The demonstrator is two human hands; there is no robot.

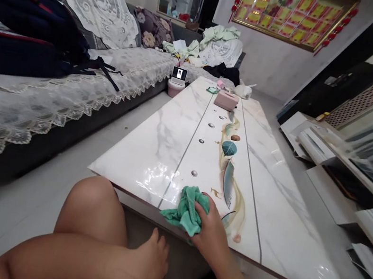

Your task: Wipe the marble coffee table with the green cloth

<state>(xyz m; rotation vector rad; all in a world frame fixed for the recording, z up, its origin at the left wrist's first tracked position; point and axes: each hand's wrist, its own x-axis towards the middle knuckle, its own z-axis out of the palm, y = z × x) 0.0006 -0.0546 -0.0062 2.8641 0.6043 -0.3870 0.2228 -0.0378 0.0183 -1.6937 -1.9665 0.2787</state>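
A crumpled green cloth (188, 209) is gripped in my right hand (209, 227) at the near edge of the marble-patterned table (141, 151). Part of the cloth rests on the tabletop, and a corner hangs at the edge. My fingers wrap round its right side. Lower and to the left, my left hand (150, 263) is held in front of my body, below the table edge, with its back toward me. Its fingertips show slightly apart, and I see nothing in it; the palm is hidden.
A pink box (226, 99) and a white plastic bag (243, 91) sit at the table's far end. Along the left runs a lace-covered sofa (112, 68) with a dark backpack (31, 35). A small screen device (179, 74) stands on a pink bin (175, 88). White shelving (330, 184) is at right.
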